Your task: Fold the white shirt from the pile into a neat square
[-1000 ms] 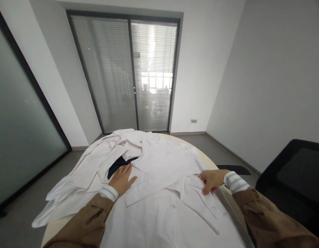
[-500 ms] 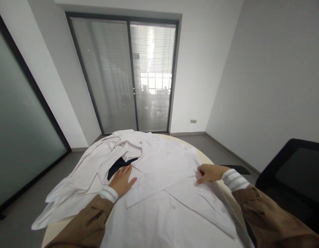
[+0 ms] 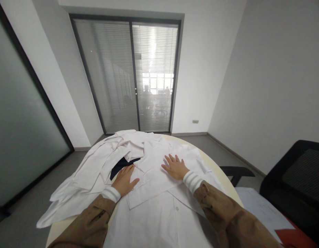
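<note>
A white buttoned shirt [image 3: 155,179], partly folded, lies spread over the table in front of me, its lower part hanging toward me. My left hand [image 3: 125,181] rests on its left edge, fingers stretched out and thumb apart. On the upper middle of the shirt, my right hand [image 3: 176,167] lies palm down with its fingers spread, holding nothing. Another white garment [image 3: 94,168] is heaped at the left of the table. Between the two, just beyond my left fingertips, some dark navy cloth [image 3: 120,165] shows. My right forearm hides part of the shirt's right side.
The rounded edge of the pale table [image 3: 213,163] shows at the right. A black mesh chair [image 3: 299,182] stands at the right, with white papers [image 3: 263,208] and a red item [image 3: 295,238] beside it. Glass doors with blinds [image 3: 125,75] are ahead.
My right hand has let go of the shirt's right edge and moved left onto its middle, fingers now spread. My left hand stays put. Papers and a red item have come into view.
</note>
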`<state>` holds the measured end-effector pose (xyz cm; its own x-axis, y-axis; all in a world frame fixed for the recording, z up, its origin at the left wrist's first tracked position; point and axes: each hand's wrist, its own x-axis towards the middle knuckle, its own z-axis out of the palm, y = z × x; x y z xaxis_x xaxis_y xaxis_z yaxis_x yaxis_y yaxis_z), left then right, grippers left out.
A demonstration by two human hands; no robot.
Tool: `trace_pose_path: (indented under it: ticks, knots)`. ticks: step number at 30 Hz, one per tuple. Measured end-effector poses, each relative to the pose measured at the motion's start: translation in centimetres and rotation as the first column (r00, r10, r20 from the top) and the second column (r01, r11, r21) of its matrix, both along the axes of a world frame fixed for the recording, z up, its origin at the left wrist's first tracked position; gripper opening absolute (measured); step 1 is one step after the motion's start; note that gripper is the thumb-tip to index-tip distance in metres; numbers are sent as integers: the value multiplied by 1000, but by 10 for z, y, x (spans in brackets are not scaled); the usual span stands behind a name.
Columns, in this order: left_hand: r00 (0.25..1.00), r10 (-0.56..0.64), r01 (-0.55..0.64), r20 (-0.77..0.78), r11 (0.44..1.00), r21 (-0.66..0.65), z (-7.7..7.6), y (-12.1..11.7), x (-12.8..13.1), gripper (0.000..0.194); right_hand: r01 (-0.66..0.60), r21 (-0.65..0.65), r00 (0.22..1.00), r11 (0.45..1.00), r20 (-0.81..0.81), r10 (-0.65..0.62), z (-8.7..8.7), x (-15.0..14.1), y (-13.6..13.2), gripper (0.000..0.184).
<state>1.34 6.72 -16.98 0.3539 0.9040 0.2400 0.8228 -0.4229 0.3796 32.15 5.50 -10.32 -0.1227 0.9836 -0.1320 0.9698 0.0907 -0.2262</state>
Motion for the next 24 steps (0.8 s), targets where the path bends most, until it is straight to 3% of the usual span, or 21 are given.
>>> trace_pose_path:
  ticks: [4, 8, 10, 12, 16, 20, 24]
  knots:
    - [949, -21, 26, 313, 1000, -11, 4, 3, 1, 63, -72, 79, 997, 994, -29, 74, -25, -11, 2, 75]
    - [788, 196, -78, 583, 972, -221, 13, 2, 7, 66, -113, 95, 993, 989, -18, 115, -37, -5, -3, 77]
    - [747, 257, -58, 614, 944, -325, 18, 0, 10, 69, -134, 72, 991, 988, -14, 135, -35, -2, -5, 77]
    - [741, 234, 53, 629, 914, -403, 24, -3, 12, 77, -148, 38, 989, 988, -16, 149, -30, -2, -6, 77]
    - [730, 110, 214, 674, 900, -379, 41, -14, 19, 83, -154, 39, 988, 987, -17, 155, -21, -8, -6, 78]
    - [793, 6, 231, 609, 922, -310, 55, -26, 30, 70, -240, 92, 966, 966, -78, 247, -18, -21, -1, 79]
    - [857, 21, 151, 515, 945, -290, 56, -33, 36, 67, -297, 56, 947, 953, -112, 302, -19, -37, 8, 80]
